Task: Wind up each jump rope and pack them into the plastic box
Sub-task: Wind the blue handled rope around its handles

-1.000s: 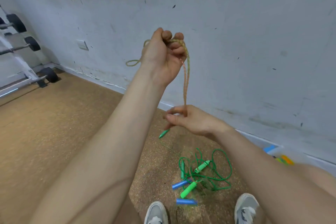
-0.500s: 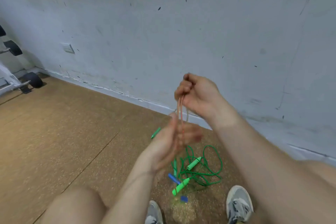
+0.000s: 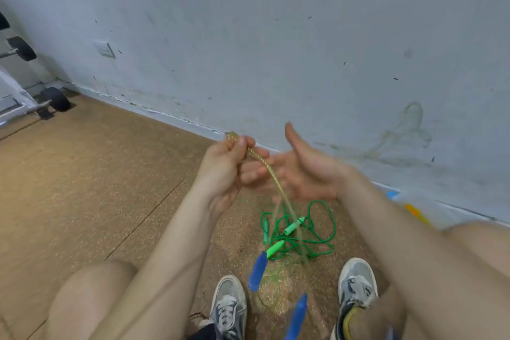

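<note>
My left hand (image 3: 223, 171) is closed on the top of a yellowish braided jump rope (image 3: 271, 176). The rope hangs down in blurred strands to its two blue handles (image 3: 258, 270), which swing just above the floor between my shoes. Beside the rope, my right hand (image 3: 302, 171) is open, fingers spread, palm toward it and holding nothing. A green jump rope (image 3: 321, 229) with light green handles lies tangled on the cork floor below my hands. Blue and orange items (image 3: 411, 210) lie by the wall at right; the plastic box itself is hard to make out.
A grey wall (image 3: 276, 50) with a socket (image 3: 105, 50) runs close ahead. A weight rack with dark dumbbells (image 3: 56, 98) stands at the far left. My shoes (image 3: 229, 306) and bare knees fill the bottom of the view.
The rope passed from my right fist to my left hand and my right hand opened. Both hands came lower, and the blue handles left the floor and now swing.
</note>
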A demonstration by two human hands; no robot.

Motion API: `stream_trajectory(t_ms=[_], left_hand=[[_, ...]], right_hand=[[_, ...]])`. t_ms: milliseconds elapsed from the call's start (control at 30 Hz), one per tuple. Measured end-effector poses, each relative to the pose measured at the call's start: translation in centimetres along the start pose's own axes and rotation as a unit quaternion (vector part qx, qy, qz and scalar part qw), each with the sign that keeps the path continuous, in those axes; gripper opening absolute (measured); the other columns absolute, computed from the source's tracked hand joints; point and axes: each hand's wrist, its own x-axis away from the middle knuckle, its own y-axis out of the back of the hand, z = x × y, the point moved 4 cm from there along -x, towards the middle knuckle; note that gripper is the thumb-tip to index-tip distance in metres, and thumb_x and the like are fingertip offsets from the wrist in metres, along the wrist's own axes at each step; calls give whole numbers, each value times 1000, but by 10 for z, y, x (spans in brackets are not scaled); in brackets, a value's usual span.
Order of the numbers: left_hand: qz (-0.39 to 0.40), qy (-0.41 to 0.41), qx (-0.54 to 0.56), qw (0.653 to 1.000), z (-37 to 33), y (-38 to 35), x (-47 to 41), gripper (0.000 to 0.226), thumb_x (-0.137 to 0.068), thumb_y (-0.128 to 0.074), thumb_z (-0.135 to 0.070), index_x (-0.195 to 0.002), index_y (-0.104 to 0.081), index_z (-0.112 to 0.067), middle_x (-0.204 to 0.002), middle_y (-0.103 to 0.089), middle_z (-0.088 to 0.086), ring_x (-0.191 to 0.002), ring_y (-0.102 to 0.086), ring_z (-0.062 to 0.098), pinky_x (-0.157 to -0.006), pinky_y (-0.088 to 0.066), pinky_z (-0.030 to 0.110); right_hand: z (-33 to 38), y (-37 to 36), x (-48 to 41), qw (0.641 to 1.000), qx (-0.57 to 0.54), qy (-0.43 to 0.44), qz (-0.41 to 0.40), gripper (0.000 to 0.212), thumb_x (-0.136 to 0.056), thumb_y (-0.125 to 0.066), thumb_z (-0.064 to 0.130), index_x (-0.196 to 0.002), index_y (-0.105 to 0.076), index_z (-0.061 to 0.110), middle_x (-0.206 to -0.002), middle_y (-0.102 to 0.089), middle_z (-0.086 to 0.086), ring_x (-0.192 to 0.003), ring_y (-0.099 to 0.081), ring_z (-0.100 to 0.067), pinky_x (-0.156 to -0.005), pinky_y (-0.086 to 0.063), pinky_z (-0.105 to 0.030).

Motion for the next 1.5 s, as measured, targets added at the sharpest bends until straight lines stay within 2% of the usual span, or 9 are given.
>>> stream_trajectory(t_ms=[233, 367, 567, 667, 767, 867, 1033, 1167, 1500], left_hand=[[-91, -40, 49, 994, -27, 9, -47, 23, -105, -31, -16, -92, -48, -6, -82, -64, 14, -60, -71, 18, -45, -53, 21], [-144, -28, 101, 984, -25, 36, -67, 23, -105, -31, -16, -96, -48, -4, -92, -63, 16, -64, -72, 20, -49, -55, 23], [-179, -7, 169, 969, -24, 51, -85, 24, -104, -34, -18, -104, -48, 2, -103, -64, 21, -66, -72, 23, -53, -55, 25], [-98, 101, -8, 990, -17, 38, -80, 51, -99, -38, -47, -119, -44, 0, -114, -64, 21, -82, -72, 31, -59, -59, 33], [60, 190, -247, 948, 8, 8, -51, 68, -92, -36, -64, -106, -58, -1, -88, -72, 10, -75, -72, 24, -69, -59, 33], [118, 103, -257, 954, 17, -17, -35, 36, -98, -47, -37, -85, -61, -6, -60, -59, 7, -49, -57, 15, -54, -51, 23], [-9, 24, -181, 983, 8, 1, -44, 10, -92, -58, -7, -85, -65, -5, -67, -67, 3, -63, -61, 17, -67, -53, 31], [-100, -7, -120, 988, -13, 25, -52, 7, -93, -59, -11, -97, -60, -6, -72, -65, 4, -53, -64, 8, -44, -50, 19], [-64, 33, -205, 976, -24, 58, -99, 14, -93, -58, -8, -83, -59, 1, -58, -65, 9, -44, -60, 15, -45, -49, 22]], right_hand=[[-52, -27, 27, 986, -109, 104, 70, 35, -84, -69, 39, -92, -58, 7, -64, -53, -7, -75, -62, -28, -78, -51, -34], [-51, -22, 30, 990, -97, 94, 28, 14, -93, -54, 23, -92, -56, 9, -69, -49, -9, -76, -59, -28, -77, -50, -36], [-44, -15, 25, 998, 39, 40, -39, 20, -100, -46, 23, -106, -56, 7, -73, -58, -12, -75, -66, -30, -73, -52, -37], [-27, -8, 19, 983, 71, 75, -151, 20, -102, -42, 21, -96, -55, 7, -65, -55, -6, -54, -61, -20, -55, -50, -28], [-5, -11, 10, 969, 85, 110, -204, 20, -104, -38, 20, -94, -51, 7, -61, -51, -5, -45, -54, -15, -48, -47, -25], [7, -21, 3, 966, 133, 100, -198, 21, -102, -38, 11, -86, -51, 10, -62, -49, -8, -44, -51, -14, -49, -47, -26], [8, -19, 5, 971, 190, 17, -142, 17, -100, -47, 19, -94, -58, 8, -80, -65, -11, -61, -64, -14, -58, -51, -23], [10, -7, 11, 928, 353, -27, -116, 27, -98, -51, 26, -76, -63, 15, -61, -64, 0, -49, -56, -7, -50, -43, -19], [43, 25, 8, 995, 25, 28, -98, 24, -96, -48, 20, -110, -61, 4, -65, -48, 0, -44, -45, -8, -44, -36, -18]])
